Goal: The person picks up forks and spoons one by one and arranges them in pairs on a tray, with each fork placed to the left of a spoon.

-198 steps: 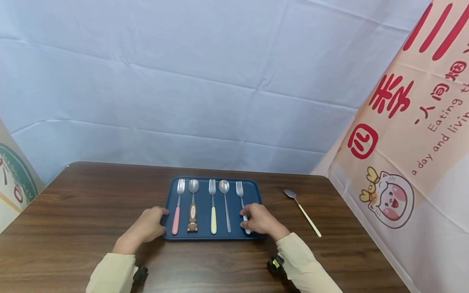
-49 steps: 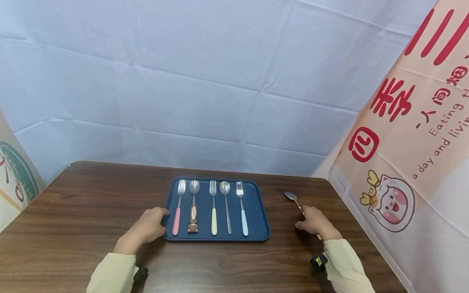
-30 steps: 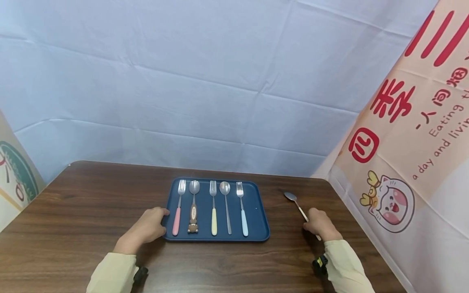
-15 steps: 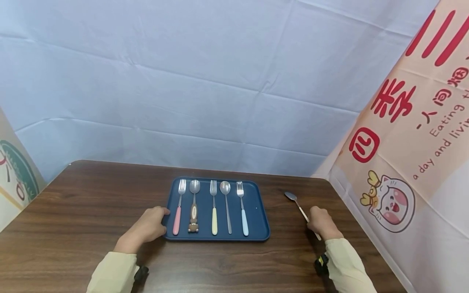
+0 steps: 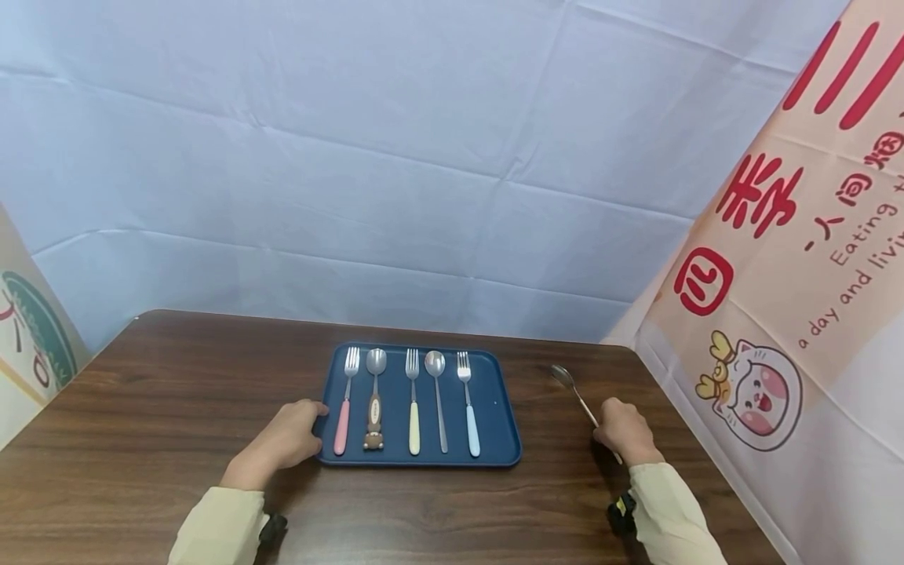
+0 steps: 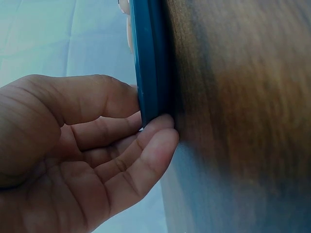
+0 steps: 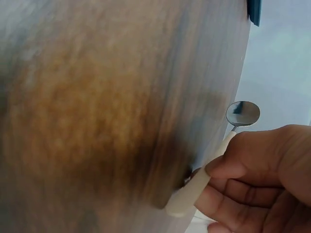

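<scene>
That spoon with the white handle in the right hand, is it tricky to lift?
Probably a little. The spoon is thin and looks stiff and light, so the right hand must pinch its slim handle. The smooth metal bowl might slip or swing; it seems unlikely to roll.

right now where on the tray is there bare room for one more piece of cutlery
One bare strip on the tray: between the blue-handled fork and the right rim. The left side is crowded, with the left hand gripping the rim beside the pink-handled fork.
</scene>
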Motion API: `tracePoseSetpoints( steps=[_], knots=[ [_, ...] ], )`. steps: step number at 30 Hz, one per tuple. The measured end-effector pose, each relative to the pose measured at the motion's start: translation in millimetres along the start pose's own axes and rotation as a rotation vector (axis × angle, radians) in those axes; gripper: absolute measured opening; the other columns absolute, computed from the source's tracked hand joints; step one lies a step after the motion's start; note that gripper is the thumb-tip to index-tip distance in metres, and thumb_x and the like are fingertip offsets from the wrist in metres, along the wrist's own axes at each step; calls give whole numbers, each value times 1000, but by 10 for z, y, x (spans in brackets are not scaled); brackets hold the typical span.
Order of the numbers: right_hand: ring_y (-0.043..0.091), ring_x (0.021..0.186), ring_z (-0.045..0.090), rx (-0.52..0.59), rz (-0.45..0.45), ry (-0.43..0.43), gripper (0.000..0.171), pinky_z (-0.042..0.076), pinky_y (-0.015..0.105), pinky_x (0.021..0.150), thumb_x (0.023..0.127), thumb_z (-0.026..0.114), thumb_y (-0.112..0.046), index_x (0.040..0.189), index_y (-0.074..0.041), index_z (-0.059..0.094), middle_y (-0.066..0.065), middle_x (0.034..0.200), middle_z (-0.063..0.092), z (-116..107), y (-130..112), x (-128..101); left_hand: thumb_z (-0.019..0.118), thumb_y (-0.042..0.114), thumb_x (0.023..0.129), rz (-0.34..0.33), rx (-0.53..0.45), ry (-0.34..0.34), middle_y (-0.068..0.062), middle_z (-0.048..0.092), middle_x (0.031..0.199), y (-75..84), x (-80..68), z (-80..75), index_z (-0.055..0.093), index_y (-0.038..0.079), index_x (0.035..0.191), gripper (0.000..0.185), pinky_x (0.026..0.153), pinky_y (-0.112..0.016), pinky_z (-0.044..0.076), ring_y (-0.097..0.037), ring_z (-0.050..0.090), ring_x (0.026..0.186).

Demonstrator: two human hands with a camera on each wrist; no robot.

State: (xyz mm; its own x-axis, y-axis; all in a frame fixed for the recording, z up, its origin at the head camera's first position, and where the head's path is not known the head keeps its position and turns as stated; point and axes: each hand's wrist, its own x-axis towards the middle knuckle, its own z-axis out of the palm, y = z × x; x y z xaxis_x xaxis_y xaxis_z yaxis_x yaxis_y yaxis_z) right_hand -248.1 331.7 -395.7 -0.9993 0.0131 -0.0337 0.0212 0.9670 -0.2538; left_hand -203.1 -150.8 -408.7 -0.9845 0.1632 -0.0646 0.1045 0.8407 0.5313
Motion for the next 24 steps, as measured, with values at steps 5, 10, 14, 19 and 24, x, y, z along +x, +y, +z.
tracePoseSetpoints(
  steps=[5, 10, 14, 19, 24],
  knots=[
    [23, 49, 49, 7, -6, 6, 15, 40, 37, 45, 72, 58, 3, 62, -3, 48, 9, 57, 49, -11, 6, -6, 61, -8, 73, -2, 4, -2, -30, 53, 116, 7, -3, 0, 56, -14, 115, 43, 84, -50, 45, -38, 53, 104],
    [23, 49, 50, 10, -31, 16, 16, 42, 38, 47, 70, 58, 4, 62, -2, 47, 9, 57, 49, -17, 20, -7, 61, -8, 73, -8, 2, -4, -30, 52, 116, 0, -3, 10, 55, -14, 115, 43, 84, -50, 45, -39, 53, 105],
    [22, 49, 50, 9, -24, 11, 16, 42, 37, 47, 70, 58, 3, 61, -3, 46, 8, 57, 49, -20, 19, -6, 61, -8, 73, -6, 1, -4, -30, 52, 116, -2, -3, 9, 55, -15, 115, 43, 84, -50, 45, -38, 53, 104],
    [23, 51, 48, -3, 8, -1, 16, 40, 37, 48, 71, 58, 1, 60, -4, 47, 8, 58, 49, -18, 15, -12, 61, -8, 73, -4, 2, -7, -30, 52, 116, 3, -3, 3, 55, -14, 116, 43, 83, -49, 45, -38, 54, 104],
    [23, 50, 48, 1, 30, -10, 20, 39, 36, 45, 72, 58, -1, 59, -6, 45, 7, 56, 48, -18, 5, -28, 60, -9, 73, 1, 1, -2, -30, 52, 116, 4, -5, 1, 55, -14, 116, 44, 83, -49, 46, -38, 54, 103]
  ],
)
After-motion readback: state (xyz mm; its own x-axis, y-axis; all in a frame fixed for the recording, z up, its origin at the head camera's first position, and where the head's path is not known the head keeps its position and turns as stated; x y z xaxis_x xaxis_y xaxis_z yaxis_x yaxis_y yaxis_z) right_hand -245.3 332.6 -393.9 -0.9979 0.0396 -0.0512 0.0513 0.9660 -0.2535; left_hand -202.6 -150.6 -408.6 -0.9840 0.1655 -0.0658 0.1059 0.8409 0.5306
